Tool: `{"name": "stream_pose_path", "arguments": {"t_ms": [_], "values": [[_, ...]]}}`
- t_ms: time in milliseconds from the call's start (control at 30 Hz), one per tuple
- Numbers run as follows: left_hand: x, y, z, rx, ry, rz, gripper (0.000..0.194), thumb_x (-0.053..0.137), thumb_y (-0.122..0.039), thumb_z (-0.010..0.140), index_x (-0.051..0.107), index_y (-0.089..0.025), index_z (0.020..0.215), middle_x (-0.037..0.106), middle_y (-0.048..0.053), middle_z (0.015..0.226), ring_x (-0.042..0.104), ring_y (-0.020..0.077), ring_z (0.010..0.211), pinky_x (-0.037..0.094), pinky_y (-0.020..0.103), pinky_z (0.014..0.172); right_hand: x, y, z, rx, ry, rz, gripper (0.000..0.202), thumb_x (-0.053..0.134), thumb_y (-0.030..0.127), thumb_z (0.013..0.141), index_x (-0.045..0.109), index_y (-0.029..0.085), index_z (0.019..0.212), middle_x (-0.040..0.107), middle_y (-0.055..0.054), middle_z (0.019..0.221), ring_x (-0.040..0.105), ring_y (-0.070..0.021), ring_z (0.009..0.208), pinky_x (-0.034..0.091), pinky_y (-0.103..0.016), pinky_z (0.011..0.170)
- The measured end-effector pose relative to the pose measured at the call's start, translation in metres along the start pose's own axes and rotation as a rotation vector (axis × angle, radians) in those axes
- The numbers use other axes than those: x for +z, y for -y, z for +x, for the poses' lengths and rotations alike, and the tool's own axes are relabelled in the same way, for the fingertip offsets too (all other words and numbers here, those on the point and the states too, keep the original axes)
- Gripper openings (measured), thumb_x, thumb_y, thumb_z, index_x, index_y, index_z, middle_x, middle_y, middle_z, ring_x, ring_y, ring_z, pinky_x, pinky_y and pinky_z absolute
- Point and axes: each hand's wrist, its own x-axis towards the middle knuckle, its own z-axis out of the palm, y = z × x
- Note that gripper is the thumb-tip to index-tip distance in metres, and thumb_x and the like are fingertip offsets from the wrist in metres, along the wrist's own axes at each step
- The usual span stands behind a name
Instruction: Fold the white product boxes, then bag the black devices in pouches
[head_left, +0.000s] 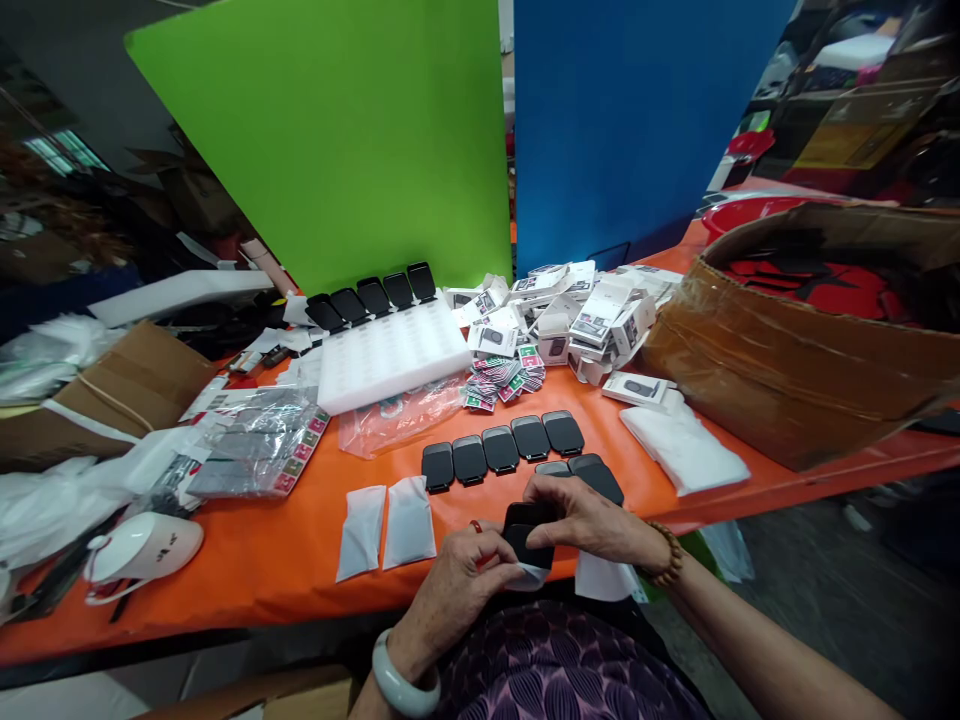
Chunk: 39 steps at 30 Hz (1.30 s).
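Close to my body, at the table's front edge, a flat black case (534, 548) with rounded corners is between my two hands. A white pouch (531, 577) covers its lower end. My left hand (469, 570) pinches the pouch and the side of the case. The fingers of my right hand (589, 520) are closed on the case's upper part. Just beyond lie a row of similar black cases (501, 448) and one more case (596, 478) beside my right hand. To the left, two filled white pouches (409, 522) lie flat.
A white foam tray (394, 350) has black cases along its back edge. Small white boxes (551, 345) and printed cards (499, 378) are heaped beside it. White pouches (684, 445) are stacked near a large cardboard box (802, 350). A white mug (154, 545) stands left.
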Motion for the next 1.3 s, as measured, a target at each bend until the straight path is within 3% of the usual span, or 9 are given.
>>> {"name": "stream_pose_path", "arguments": {"t_ms": [100, 200, 300, 400, 500, 733, 967, 1167, 1300], "values": [[0.005, -0.001, 0.000, -0.005, -0.042, -0.041, 0.011, 0.065, -0.023, 0.077, 0.068, -0.018, 0.067, 0.062, 0.001, 0.071, 0.055, 0.0152, 0.071, 0.040, 0.024, 0.069, 0.002, 0.007, 0.000, -0.016, 0.021, -0.052, 0.016, 0.071, 0.018, 0.067, 0.056, 0.020, 0.073, 0.047, 0.007, 0.063, 0.039, -0.0101, 0.059, 0.031, -0.022, 0.053], [0.009, 0.002, 0.000, -0.014, -0.162, -0.149, 0.010, 0.066, -0.023, 0.076, 0.066, -0.018, 0.067, 0.062, 0.001, 0.072, 0.055, 0.0149, 0.070, 0.041, 0.024, 0.068, 0.008, 0.007, 0.001, -0.035, -0.068, 0.060, 0.019, 0.071, 0.020, 0.070, 0.056, 0.021, 0.082, 0.052, 0.005, 0.071, 0.040, -0.0087, 0.058, 0.033, -0.021, 0.053], [0.009, 0.006, 0.000, -0.009, -0.310, -0.282, 0.011, 0.067, -0.024, 0.074, 0.063, -0.018, 0.065, 0.057, -0.001, 0.067, 0.051, 0.0133, 0.065, 0.041, 0.023, 0.063, 0.012, 0.003, -0.005, -0.026, -0.174, 0.156, 0.031, 0.074, 0.026, 0.069, 0.054, 0.022, 0.093, 0.056, 0.004, 0.085, 0.029, -0.0038, 0.047, 0.024, -0.020, 0.044], [0.006, 0.005, 0.001, 0.010, -0.415, -0.368, 0.011, 0.069, -0.023, 0.071, 0.062, -0.017, 0.064, 0.052, -0.003, 0.062, 0.048, 0.0111, 0.059, 0.039, 0.021, 0.057, 0.014, -0.003, -0.014, -0.017, -0.205, 0.144, 0.029, 0.075, 0.032, 0.071, 0.055, 0.021, 0.089, 0.050, 0.006, 0.068, 0.024, -0.0043, 0.044, 0.017, -0.022, 0.042], [0.004, 0.001, 0.002, 0.057, -0.477, -0.383, 0.010, 0.070, -0.021, 0.070, 0.063, -0.017, 0.064, 0.053, -0.004, 0.061, 0.048, 0.0104, 0.059, 0.039, 0.020, 0.056, 0.018, -0.008, -0.020, -0.092, -0.232, 0.072, 0.023, 0.073, 0.036, 0.074, 0.058, 0.020, 0.081, 0.046, 0.005, 0.062, 0.035, -0.0087, 0.051, 0.026, -0.023, 0.047], [0.004, 0.001, -0.003, 0.178, -0.462, -0.278, 0.010, 0.068, -0.019, 0.075, 0.064, -0.019, 0.067, 0.062, 0.000, 0.074, 0.058, 0.0143, 0.073, 0.046, 0.023, 0.069, 0.022, 0.000, -0.021, -0.171, -0.187, 0.024, 0.020, 0.065, 0.031, 0.082, 0.053, 0.019, 0.071, 0.050, 0.001, 0.076, 0.043, -0.0118, 0.066, 0.033, -0.025, 0.059], [0.001, 0.000, -0.007, 0.274, -0.407, -0.095, 0.008, 0.066, -0.016, 0.079, 0.067, -0.020, 0.073, 0.070, 0.006, 0.100, 0.062, 0.0196, 0.099, 0.044, 0.029, 0.090, 0.011, 0.013, -0.019, -0.152, -0.120, 0.231, 0.023, 0.068, 0.032, 0.080, 0.052, 0.019, 0.071, 0.051, -0.001, 0.085, 0.046, -0.0116, 0.069, 0.037, -0.024, 0.059], [0.007, 0.001, -0.003, 0.211, -0.458, -0.223, 0.012, 0.065, -0.020, 0.081, 0.064, -0.019, 0.069, 0.066, 0.003, 0.085, 0.062, 0.0156, 0.083, 0.049, 0.024, 0.075, 0.020, 0.005, -0.014, -0.112, -0.166, 0.226, 0.022, 0.064, 0.035, 0.083, 0.051, 0.019, 0.074, 0.056, -0.001, 0.085, 0.048, -0.0103, 0.065, 0.037, -0.023, 0.056], [0.003, 0.008, 0.001, 0.117, -0.466, -0.361, 0.013, 0.064, -0.025, 0.081, 0.063, -0.018, 0.070, 0.064, 0.002, 0.085, 0.062, 0.0150, 0.080, 0.049, 0.024, 0.072, 0.030, -0.004, -0.004, -0.031, -0.140, 0.131, 0.026, 0.070, 0.032, 0.076, 0.051, 0.022, 0.091, 0.055, 0.004, 0.087, 0.031, -0.0040, 0.047, 0.023, -0.020, 0.043]]}}
